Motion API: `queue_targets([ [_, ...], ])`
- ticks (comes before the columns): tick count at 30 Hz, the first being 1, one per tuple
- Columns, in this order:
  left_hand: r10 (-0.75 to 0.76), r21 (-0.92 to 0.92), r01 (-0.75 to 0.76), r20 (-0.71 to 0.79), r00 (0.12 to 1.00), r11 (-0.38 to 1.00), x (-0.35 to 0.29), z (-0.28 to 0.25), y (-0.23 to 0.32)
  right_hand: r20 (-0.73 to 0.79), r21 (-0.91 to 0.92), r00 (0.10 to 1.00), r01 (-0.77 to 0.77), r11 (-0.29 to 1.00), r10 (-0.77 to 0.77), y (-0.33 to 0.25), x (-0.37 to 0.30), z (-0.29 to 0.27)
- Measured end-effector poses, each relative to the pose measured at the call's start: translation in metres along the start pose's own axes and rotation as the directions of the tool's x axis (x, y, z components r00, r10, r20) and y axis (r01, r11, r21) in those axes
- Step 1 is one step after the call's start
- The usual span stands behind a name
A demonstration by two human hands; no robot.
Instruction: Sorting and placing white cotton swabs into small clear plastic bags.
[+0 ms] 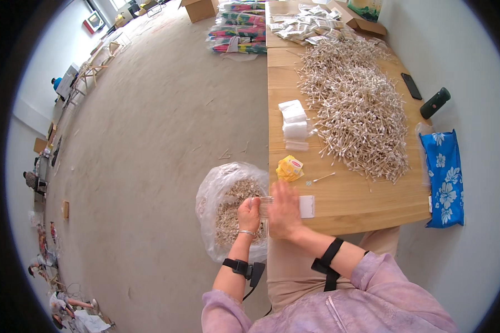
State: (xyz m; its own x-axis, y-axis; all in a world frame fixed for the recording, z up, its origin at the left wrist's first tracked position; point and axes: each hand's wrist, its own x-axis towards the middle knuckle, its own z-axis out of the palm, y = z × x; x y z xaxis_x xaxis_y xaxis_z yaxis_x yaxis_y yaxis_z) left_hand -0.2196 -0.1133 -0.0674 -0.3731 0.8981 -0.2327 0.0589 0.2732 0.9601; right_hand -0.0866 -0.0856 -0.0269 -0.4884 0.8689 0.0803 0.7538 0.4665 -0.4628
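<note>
My left hand (249, 215) is closed around one end of a row of cotton swabs (265, 207), just off the table's left edge. Beside it my right hand (285, 212) lies over the table edge, fingers stretched out and together, its side against the other end of the swabs. A small flat white packet (307, 206) shows from beneath the right hand. Just beyond that hand are yellow paper labels (289, 168) and one loose cotton swab (324, 177). Under my left hand a clear plastic bag (208, 180) full of swabs stands open.
A big heap of cotton swabs (361, 105) covers the middle of the wooden table (350, 205). Left of it lie stacked clear bags (294, 122). Filled packets (308, 23) lie at the far end. Along the right are a phone (411, 86), a dark bottle (435, 103) and a blue flowered package (443, 178).
</note>
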Motion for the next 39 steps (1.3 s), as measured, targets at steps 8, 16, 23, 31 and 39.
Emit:
queue_targets([
  [8,0.081,-0.009,-0.081,-0.047,0.996,0.997,0.006,0.003,-0.020,-0.287,0.027,0.927,-0.243,0.970,0.240,0.075,0.063,-0.037],
  [16,0.126,0.063,-0.124,-0.041,0.991,0.990,0.007,0.007,-0.015,-0.311,0.286,0.899,-0.221,0.932,0.309,0.093,0.073,-0.041],
  [23,0.093,-0.025,-0.095,-0.066,0.993,0.995,0.003,0.003,-0.019,-0.047,0.691,0.900,-0.284,0.665,0.433,0.076,0.048,-0.060],
  [31,0.152,0.081,-0.142,-0.125,0.981,0.987,0.001,0.011,-0.009,0.373,0.779,0.740,-0.577,0.244,0.560,0.025,0.006,-0.043],
  [39,0.118,0.078,-0.110,-0.112,0.987,0.991,0.003,0.007,-0.013,0.427,0.711,0.713,-0.644,0.281,0.555,0.024,0.004,-0.040],
])
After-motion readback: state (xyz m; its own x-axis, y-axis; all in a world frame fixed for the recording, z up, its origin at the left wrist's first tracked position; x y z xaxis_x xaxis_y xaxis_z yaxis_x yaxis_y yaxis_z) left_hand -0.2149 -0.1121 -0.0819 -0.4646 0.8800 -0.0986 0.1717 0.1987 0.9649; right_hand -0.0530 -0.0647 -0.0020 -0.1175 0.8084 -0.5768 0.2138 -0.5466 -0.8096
